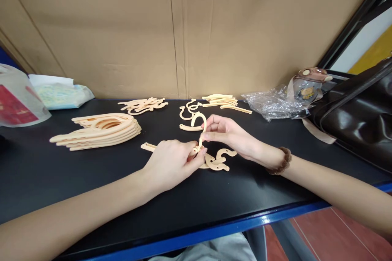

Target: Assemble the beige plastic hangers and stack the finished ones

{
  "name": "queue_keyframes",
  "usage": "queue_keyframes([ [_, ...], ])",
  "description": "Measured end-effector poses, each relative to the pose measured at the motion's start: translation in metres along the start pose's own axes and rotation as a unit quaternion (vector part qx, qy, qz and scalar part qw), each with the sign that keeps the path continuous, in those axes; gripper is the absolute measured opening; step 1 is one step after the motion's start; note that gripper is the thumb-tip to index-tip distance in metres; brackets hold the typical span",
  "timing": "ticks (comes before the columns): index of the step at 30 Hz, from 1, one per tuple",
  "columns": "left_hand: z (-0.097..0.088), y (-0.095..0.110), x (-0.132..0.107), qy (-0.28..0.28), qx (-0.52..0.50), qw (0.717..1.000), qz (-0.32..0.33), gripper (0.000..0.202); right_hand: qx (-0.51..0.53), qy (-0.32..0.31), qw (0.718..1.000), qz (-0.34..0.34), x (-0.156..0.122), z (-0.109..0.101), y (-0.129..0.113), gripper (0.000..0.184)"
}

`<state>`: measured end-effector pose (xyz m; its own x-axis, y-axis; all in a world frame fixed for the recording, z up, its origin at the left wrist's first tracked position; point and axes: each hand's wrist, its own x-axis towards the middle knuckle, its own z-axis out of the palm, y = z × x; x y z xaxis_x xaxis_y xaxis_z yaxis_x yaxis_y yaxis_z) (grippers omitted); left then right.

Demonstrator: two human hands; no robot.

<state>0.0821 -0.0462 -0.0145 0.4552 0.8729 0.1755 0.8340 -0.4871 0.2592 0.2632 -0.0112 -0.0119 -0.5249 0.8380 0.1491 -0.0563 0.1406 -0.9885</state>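
Observation:
Pinched in my right hand is a beige clothes-hanger hook, its curve pointing up. My left hand is closed on a beige hanger arm, whose end sticks out to the left of the knuckles. The hook's lower end meets the pieces at my left fingertips; the joint is partly hidden by the fingers. Under and right of my hands lie several curved hanger pieces. Just behind the hook rests another short curved piece.
A stack of beige folded hangers stands at left. Farther back lie a pile of curved pieces, loose hooks and straight arms. A clear plastic bag and dark bag sit right; a wipes pack and cup left.

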Motion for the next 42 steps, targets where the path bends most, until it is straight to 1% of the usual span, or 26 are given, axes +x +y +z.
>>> queue_keyframes([
  [2, 0.001, 0.0, 0.0, 0.003, 0.013, 1.0, -0.001, 0.046, -0.005, 0.001, 1.0, 0.002, -0.001, 0.002, -0.001, 0.021],
  [5, 0.004, -0.001, 0.0, 0.024, 0.035, 0.999, -0.004, 0.063, -0.017, 0.004, 1.0, 0.002, -0.002, 0.005, -0.002, 0.022],
  [7, 0.004, -0.002, 0.0, 0.027, 0.04, 0.999, -0.011, 0.068, -0.022, 0.007, 1.0, 0.002, -0.003, 0.007, -0.002, 0.022],
  [12, 0.003, -0.002, 0.0, 0.004, 0.041, 0.999, -0.017, 0.061, -0.024, 0.018, 1.0, 0.001, -0.003, 0.01, -0.001, 0.022],
  [19, 0.003, -0.002, 0.0, -0.006, 0.074, 0.997, -0.025, 0.055, -0.048, 0.025, 0.998, -0.014, -0.003, 0.011, 0.002, 0.027],
  [22, 0.003, -0.002, 0.001, -0.01, 0.088, 0.996, -0.028, 0.055, -0.063, 0.032, 0.997, -0.02, -0.003, 0.012, 0.002, 0.03],
  [31, 0.002, 0.0, 0.001, -0.011, 0.13, 0.991, -0.042, 0.056, -0.089, 0.046, 0.994, -0.043, -0.006, 0.017, -0.002, 0.031],
  [38, 0.003, -0.001, 0.002, -0.006, 0.137, 0.99, -0.035, 0.057, -0.094, 0.053, 0.993, -0.037, -0.006, 0.017, -0.002, 0.031],
  [42, 0.002, 0.0, 0.002, -0.003, 0.145, 0.989, -0.034, 0.057, -0.105, 0.064, 0.991, -0.045, -0.006, 0.017, -0.001, 0.031],
])
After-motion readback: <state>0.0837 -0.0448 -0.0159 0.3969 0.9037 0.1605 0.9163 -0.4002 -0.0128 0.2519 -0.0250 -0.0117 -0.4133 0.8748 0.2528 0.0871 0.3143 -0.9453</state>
